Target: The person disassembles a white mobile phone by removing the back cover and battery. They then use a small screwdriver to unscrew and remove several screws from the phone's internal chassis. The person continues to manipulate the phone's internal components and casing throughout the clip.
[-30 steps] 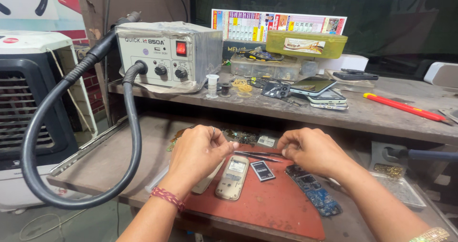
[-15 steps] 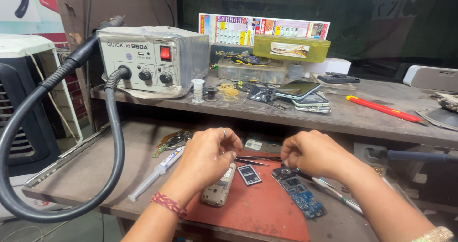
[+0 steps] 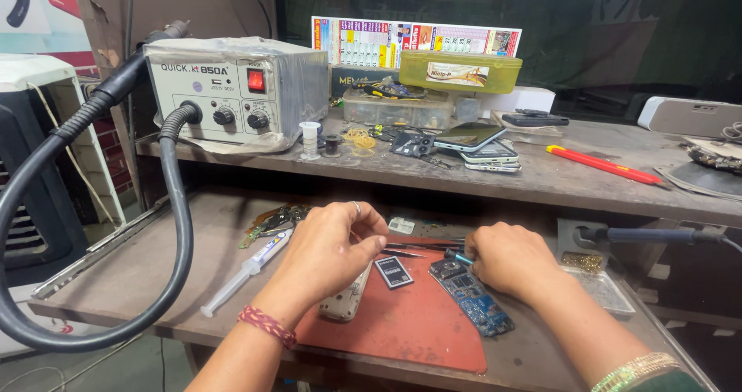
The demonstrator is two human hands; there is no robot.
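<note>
Left hand: reaching in from lower centre, grip curling shut, pinching tweezers above a grey phone shell. Right hand: resting knuckles-up, grip closing on a small tool over the blue circuit board, lying on the red mat, counter centre.

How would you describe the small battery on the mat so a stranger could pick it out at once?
Find the red-brown work mat on the lower bench. Between the left hand and the right hand lies the small battery. Unlike the long blue circuit board beside it, it is a flat black rectangle with a white label.
</note>
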